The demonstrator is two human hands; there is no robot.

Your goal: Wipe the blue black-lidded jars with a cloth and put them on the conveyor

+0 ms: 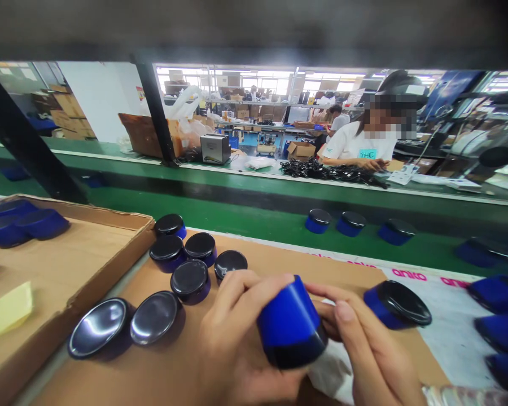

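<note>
While both hands' fingers (237, 293) grip a tilted blue jar (290, 324), capped jars (190, 279) beside, contents hidden

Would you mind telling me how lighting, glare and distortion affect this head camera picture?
Head view: bright windows wash out the background; the black lids mirror overhead light; wide-angle bending stretches the edge jars and curves the conveyor; the blue jar in both hands stays fairly sharp.

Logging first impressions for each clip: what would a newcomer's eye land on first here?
A bright blue jar, tilted, gripped between the left hand and right hand at bottom centre. Left of them, black-lidded blue jars cluster on the cardboard sheet; more ride the green conveyor belt behind.
</note>
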